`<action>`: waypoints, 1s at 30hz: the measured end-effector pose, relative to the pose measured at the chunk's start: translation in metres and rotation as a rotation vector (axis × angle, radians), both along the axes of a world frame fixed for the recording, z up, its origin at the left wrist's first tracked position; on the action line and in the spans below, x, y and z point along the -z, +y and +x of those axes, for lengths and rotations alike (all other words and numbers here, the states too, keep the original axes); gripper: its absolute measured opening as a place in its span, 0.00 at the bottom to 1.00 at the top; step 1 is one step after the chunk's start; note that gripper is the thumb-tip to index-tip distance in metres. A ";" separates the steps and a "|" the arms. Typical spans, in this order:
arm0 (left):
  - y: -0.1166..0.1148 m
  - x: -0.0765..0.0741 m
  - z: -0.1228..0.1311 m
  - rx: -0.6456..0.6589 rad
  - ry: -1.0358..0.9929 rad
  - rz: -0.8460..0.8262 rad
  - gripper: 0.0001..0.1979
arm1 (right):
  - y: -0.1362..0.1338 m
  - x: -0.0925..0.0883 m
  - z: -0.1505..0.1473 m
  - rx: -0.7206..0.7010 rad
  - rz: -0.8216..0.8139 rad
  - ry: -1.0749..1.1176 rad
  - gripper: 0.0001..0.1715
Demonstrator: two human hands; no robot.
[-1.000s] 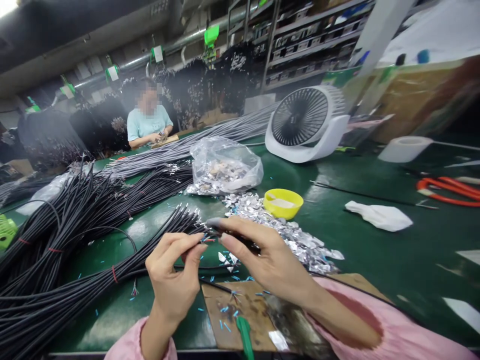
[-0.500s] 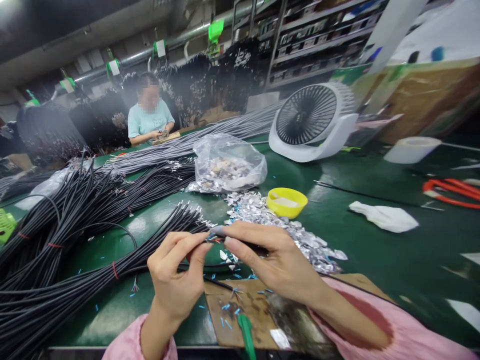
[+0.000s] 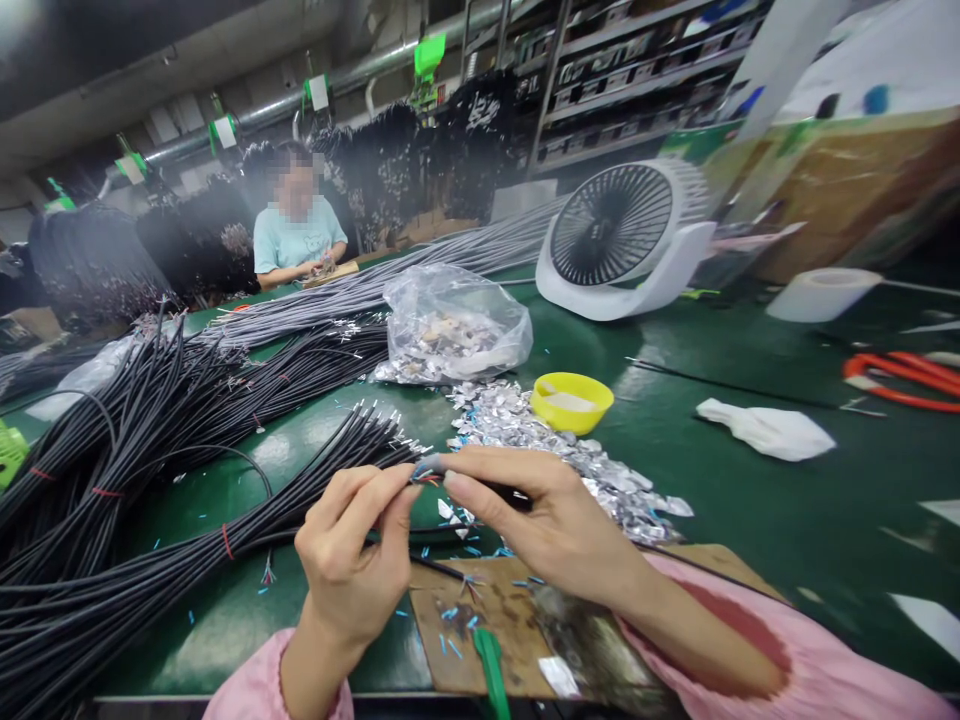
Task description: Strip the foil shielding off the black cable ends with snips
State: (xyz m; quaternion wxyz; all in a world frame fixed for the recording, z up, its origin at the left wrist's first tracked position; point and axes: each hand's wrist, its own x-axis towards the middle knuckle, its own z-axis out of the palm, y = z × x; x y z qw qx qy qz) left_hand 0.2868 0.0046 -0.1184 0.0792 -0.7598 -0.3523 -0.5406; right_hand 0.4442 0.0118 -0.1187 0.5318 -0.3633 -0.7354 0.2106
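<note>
Near the middle of the head view, my left hand (image 3: 356, 550) pinches thin coloured wires (image 3: 426, 477) at the stripped end of a black cable. Opposite it, my right hand (image 3: 547, 520) is closed on the same cable, thumb and forefinger close to the wires. A dark stretch of the black cable (image 3: 516, 494) shows under the right fingers; much of the rest is hidden. Below the hands, another black cable end (image 3: 442, 568) with fanned wires rests over a brown board (image 3: 480, 670). Blue sleeve scraps and a green-handled tool (image 3: 491, 665) lie on that board.
Bundles of black cables (image 3: 187, 540) spread over the left of the green table. Foil scraps (image 3: 510, 425), a yellow dish (image 3: 571, 402) and a clear bag (image 3: 457, 325) stand beyond my hands. A white fan (image 3: 626, 240) is behind. Across the table sits a person (image 3: 298, 235).
Both hands keep nearly the same place, with the fingertips shifting slightly at the wires. The view has moved a little.
</note>
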 end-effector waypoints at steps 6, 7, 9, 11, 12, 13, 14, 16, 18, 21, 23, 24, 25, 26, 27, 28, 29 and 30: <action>0.001 0.001 0.001 -0.101 0.092 0.103 0.08 | 0.000 0.000 -0.003 0.022 -0.001 0.035 0.16; 0.000 0.001 0.001 -0.127 0.099 0.115 0.08 | 0.000 0.000 -0.004 0.047 0.028 0.034 0.15; 0.000 0.001 0.001 -0.170 0.094 0.129 0.08 | -0.002 0.000 -0.005 0.082 0.076 0.022 0.14; -0.001 0.001 0.000 -0.187 0.077 0.124 0.07 | -0.003 -0.001 -0.005 0.091 0.101 0.016 0.13; -0.002 0.002 0.000 -0.185 0.071 0.102 0.08 | -0.004 -0.001 -0.005 0.088 0.108 0.018 0.12; -0.002 0.002 -0.001 -0.173 0.066 0.067 0.09 | -0.004 -0.002 -0.005 0.086 0.115 0.021 0.12; -0.002 0.003 -0.001 -0.149 0.061 0.017 0.10 | -0.004 -0.002 -0.006 0.089 0.122 0.024 0.11; -0.001 0.006 -0.002 -0.080 0.033 -0.132 0.11 | -0.005 -0.002 -0.006 0.102 0.138 0.028 0.11; 0.000 0.007 -0.002 -0.015 -0.013 -0.297 0.13 | -0.005 -0.001 -0.006 0.114 0.148 0.032 0.11; 0.001 0.005 -0.003 0.058 -0.065 -0.482 0.14 | -0.004 0.000 -0.007 0.106 0.131 0.059 0.10; 0.002 0.002 -0.002 0.105 -0.091 -0.546 0.16 | -0.004 0.000 -0.007 0.095 0.072 0.097 0.09; 0.002 0.001 -0.002 0.121 -0.107 -0.565 0.16 | -0.003 -0.001 -0.006 0.088 0.020 0.129 0.09; 0.002 0.001 -0.001 0.127 -0.121 -0.578 0.15 | -0.002 -0.001 -0.006 0.082 -0.042 0.169 0.08; 0.001 0.001 -0.001 0.130 -0.130 -0.584 0.14 | -0.002 -0.002 -0.006 0.074 -0.107 0.212 0.07; 0.001 0.002 -0.001 0.131 -0.134 -0.583 0.13 | -0.001 -0.002 -0.005 0.067 -0.166 0.250 0.08; 0.001 0.003 0.000 0.130 -0.132 -0.579 0.11 | -0.001 -0.003 -0.005 0.062 -0.211 0.277 0.08; 0.001 0.004 0.000 0.131 -0.127 -0.572 0.10 | -0.001 -0.003 -0.005 0.060 -0.237 0.295 0.09; 0.001 0.005 0.001 0.132 -0.123 -0.565 0.09 | -0.001 -0.004 -0.006 0.059 -0.246 0.302 0.09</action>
